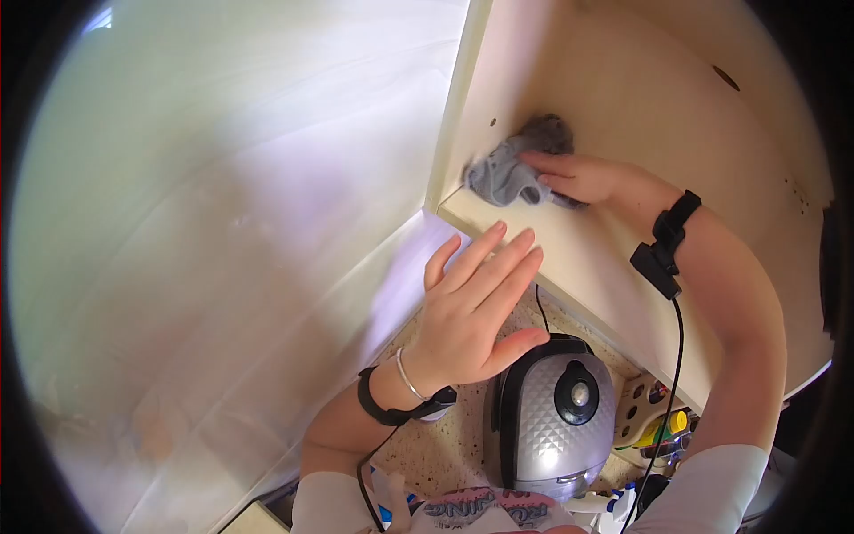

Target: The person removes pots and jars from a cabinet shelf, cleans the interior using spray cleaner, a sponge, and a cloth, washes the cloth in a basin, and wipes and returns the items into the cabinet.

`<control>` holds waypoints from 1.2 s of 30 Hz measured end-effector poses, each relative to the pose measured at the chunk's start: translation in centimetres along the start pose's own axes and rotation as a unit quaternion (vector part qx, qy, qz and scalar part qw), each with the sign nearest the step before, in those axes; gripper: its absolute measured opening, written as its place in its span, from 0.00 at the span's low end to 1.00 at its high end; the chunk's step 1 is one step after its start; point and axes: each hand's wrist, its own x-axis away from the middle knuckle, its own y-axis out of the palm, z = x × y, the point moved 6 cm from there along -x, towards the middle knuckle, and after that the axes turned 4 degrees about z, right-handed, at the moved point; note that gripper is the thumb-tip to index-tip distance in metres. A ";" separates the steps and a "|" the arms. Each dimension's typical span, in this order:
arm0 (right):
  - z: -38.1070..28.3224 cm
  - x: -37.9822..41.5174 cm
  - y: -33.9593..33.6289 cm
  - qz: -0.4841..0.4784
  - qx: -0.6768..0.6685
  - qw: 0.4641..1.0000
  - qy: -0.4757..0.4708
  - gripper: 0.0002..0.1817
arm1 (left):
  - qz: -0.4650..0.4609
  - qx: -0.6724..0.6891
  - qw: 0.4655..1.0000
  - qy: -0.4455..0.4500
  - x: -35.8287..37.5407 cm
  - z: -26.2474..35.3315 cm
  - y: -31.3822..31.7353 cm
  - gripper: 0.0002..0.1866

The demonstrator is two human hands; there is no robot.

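A crumpled grey cloth (pixel 509 173) lies on the pale shelf surface (pixel 587 245), near the inner corner of the cabinet. My right hand (pixel 574 176) rests on the cloth's right side, its fingers pressed onto the fabric. Raised in front of the shelf edge, my left hand (pixel 480 307) is spread with the fingers apart and holds nothing. It wears a thin bracelet and a black wrist strap. A black strap with a small device and cable (pixel 665 245) is round my right forearm.
Below the shelf stands a silver and black rounded appliance (pixel 565 414) on a speckled counter (pixel 449 449). To its right are a beige perforated basket (pixel 639 400) and a yellow-capped bottle (pixel 678 422). A glossy pale panel (pixel 240 231) fills the left side.
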 end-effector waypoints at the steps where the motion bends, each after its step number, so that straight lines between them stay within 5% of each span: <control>1: 1.6 -0.5 -0.1 0.000 0.027 0.999 0.027 0.26 | -0.006 -0.010 1.000 -0.001 -0.3 -0.6 0.6 0.32; 9: 6.2 -3.3 -2.0 0.036 0.229 0.961 0.153 0.22 | 0.001 -0.008 1.000 0.030 -1.0 -3.0 3.3 0.34; 20: 5.9 -2.6 -2.7 0.017 0.280 0.933 0.224 0.25 | 0.082 -0.031 0.995 0.048 -1.2 -3.1 3.1 0.29; 30: 7.6 11.9 -1.8 -0.010 0.251 0.920 0.301 0.26 | 0.067 -0.044 0.996 0.047 -1.4 -2.7 2.9 0.28; 36: 10.2 20.6 -0.7 -0.118 0.276 0.868 0.395 0.28 | 0.058 -0.044 0.996 0.051 -1.3 -2.7 3.2 0.28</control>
